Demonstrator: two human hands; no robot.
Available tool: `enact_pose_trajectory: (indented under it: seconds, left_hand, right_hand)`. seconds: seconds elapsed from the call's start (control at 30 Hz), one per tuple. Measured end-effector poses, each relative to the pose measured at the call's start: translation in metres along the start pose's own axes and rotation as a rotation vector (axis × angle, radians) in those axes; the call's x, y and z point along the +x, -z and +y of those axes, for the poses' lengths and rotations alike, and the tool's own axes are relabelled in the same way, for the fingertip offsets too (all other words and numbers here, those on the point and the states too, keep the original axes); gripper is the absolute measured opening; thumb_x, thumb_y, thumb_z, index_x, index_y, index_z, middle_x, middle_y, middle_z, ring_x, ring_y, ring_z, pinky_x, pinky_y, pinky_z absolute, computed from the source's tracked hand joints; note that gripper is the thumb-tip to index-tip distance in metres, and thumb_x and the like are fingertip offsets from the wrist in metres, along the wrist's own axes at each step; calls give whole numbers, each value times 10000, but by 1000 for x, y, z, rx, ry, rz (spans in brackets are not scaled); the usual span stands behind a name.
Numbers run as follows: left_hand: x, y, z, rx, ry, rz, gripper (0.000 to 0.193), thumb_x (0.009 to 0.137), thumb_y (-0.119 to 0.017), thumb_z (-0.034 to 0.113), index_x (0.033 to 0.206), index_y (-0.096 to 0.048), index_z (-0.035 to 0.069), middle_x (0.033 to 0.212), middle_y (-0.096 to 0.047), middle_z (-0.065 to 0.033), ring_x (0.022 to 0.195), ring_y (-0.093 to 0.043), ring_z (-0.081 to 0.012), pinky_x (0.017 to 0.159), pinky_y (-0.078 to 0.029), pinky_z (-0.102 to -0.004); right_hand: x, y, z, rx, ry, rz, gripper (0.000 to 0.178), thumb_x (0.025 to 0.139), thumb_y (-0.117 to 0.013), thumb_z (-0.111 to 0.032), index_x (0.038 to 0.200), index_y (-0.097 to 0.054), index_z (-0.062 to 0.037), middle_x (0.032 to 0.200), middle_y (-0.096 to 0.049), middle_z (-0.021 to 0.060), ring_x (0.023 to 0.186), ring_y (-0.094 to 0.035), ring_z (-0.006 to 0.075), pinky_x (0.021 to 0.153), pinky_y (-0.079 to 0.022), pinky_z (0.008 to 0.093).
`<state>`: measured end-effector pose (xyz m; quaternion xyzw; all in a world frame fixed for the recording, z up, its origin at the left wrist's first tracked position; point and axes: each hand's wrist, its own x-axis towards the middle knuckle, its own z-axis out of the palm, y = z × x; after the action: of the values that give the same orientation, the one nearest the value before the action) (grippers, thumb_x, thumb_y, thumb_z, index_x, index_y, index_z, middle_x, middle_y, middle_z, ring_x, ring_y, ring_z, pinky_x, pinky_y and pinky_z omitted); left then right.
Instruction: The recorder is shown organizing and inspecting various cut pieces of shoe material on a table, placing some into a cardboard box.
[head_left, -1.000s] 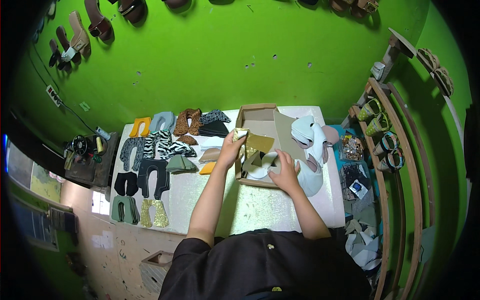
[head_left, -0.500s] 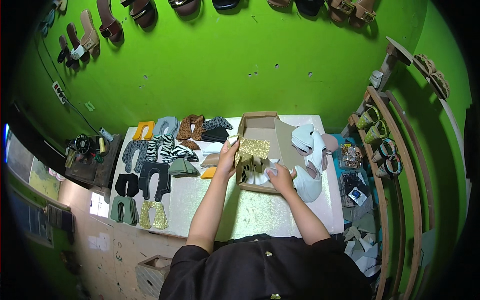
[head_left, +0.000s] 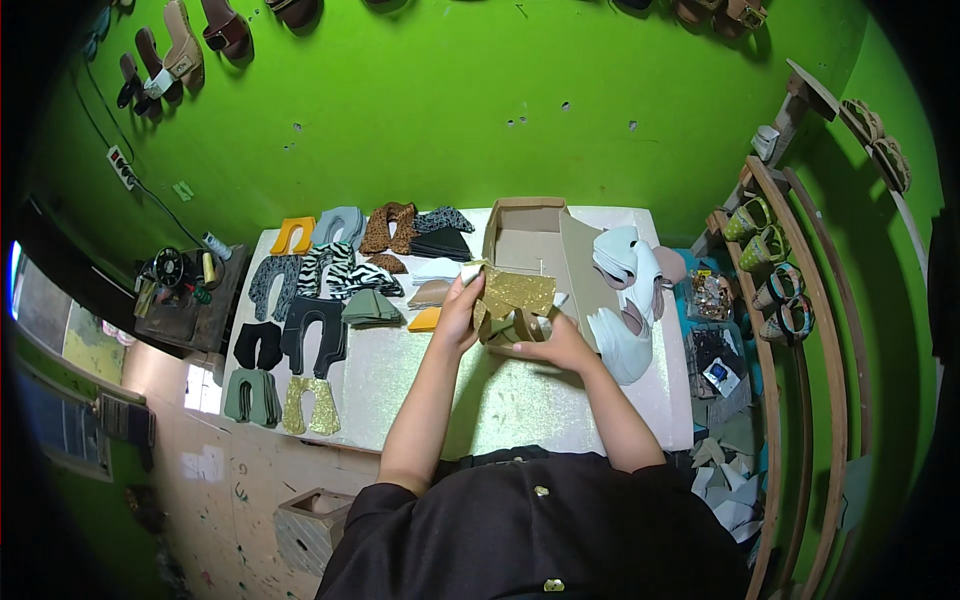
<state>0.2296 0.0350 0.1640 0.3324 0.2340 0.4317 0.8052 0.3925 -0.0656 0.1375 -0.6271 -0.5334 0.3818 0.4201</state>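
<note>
Above the near part of an open cardboard box (head_left: 525, 206), my left hand (head_left: 460, 316) is closed on the left edge of a gold glitter shoe-upper piece (head_left: 520, 291). My right hand (head_left: 556, 347) is closed around the lower right side of the same bundle, its thumb pointing left. Between the hands, below the gold sheet, dark greenish and pale folds show; how many layers there are I cannot tell. The box's open flap (head_left: 588, 270) leans to the right, next to a pile of pale white-blue cut pieces (head_left: 621, 345).
On the glittery white table (head_left: 400, 400), stacks of cut uppers lie to the left, including zebra-print pieces (head_left: 350, 276), black pieces (head_left: 313, 330) and gold pieces (head_left: 311, 405). A wooden rack (head_left: 800, 300) with sandals stands at the right. A sewing machine (head_left: 168, 266) is at far left.
My right hand has moved down and left under the gold piece, its thumb now across the bundle. The zebra-print and white parts seen between the hands are now mostly hidden. The view has shifted slightly.
</note>
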Motion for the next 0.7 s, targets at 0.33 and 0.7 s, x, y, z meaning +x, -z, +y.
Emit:
enact_pose_trajectory:
  seconds: [0.33,0.7]
  left_hand:
    - [-38,46,18,1,-148,251,260,930,-492,170,1149,-493,29,1038,-596,-82,924,-602,-181,783,-512,-328]
    - [-93,102,16,131,-145,288,204,897,-500,112,1086,-542,45,994,-619,-55,903,-602,-146,767,-491,-279]
  right_hand:
    - [-26,-26,10,253,-111,-154,228,847,-637,-214,920,-610,0,685,-569,2,620,-470,56,584,-401,221]
    - [-56,-37,18,-261,-5,-394,226,806,-616,-241,900,-659,-40,817,-659,115,816,-629,253,811,-449,380]
